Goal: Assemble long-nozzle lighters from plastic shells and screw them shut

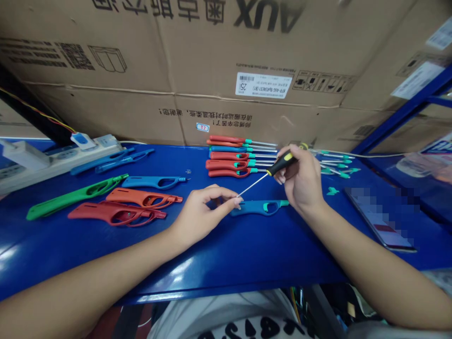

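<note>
My right hand [300, 181] grips a black-and-yellow screwdriver [278, 165] by its handle, the thin shaft slanting down to the left. My left hand [205, 207] pinches at the shaft's tip; whatever it holds there is too small to make out. Beneath both hands a teal lighter shell [259, 207] with a green trigger lies flat on the blue bench [226, 249].
Loose shells in green [74, 195], blue [153, 181], orange [143, 197] and red [116, 213] lie at left. Assembled red lighters [229, 162] with metal tubes are stacked behind. Metal tubes with green collars [334, 165] lie at right, near a phone [379, 216]. A power strip [52, 157] and cardboard boxes stand behind.
</note>
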A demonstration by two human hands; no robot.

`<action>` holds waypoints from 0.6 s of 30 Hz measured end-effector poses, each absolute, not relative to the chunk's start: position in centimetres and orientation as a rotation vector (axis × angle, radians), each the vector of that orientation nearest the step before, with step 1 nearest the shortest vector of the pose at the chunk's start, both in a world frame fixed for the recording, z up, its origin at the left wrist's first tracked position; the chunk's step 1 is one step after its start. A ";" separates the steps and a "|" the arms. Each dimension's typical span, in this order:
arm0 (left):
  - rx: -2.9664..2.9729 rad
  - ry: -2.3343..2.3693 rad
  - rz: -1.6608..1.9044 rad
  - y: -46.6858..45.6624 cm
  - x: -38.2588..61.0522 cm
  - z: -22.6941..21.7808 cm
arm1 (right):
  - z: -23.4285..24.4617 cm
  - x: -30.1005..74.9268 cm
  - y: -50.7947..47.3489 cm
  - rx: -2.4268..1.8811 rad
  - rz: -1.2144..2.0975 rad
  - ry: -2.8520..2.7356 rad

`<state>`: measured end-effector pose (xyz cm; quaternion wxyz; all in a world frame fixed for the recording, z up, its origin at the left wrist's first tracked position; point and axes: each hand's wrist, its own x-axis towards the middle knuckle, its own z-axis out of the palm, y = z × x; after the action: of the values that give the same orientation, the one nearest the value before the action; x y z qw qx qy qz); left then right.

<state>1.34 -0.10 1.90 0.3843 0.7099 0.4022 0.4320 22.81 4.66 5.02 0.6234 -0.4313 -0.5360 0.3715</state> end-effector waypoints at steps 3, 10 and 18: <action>1.810 1.020 1.097 -0.1 1.3 1.8 | 4.9 22.8 4.7 -1.009 0.825 -1.249; 1.849 1.057 1.080 0.0 1.1 1.5 | 4.9 23.2 4.7 -0.996 0.716 -1.311; 2.041 0.904 0.918 -0.1 1.5 0.5 | 6.4 22.5 2.8 -0.879 0.903 -1.637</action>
<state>1.47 -0.14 0.52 0.3562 0.7902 0.3499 0.3553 22.51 2.79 6.41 0.5123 -0.3655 -0.6804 0.3756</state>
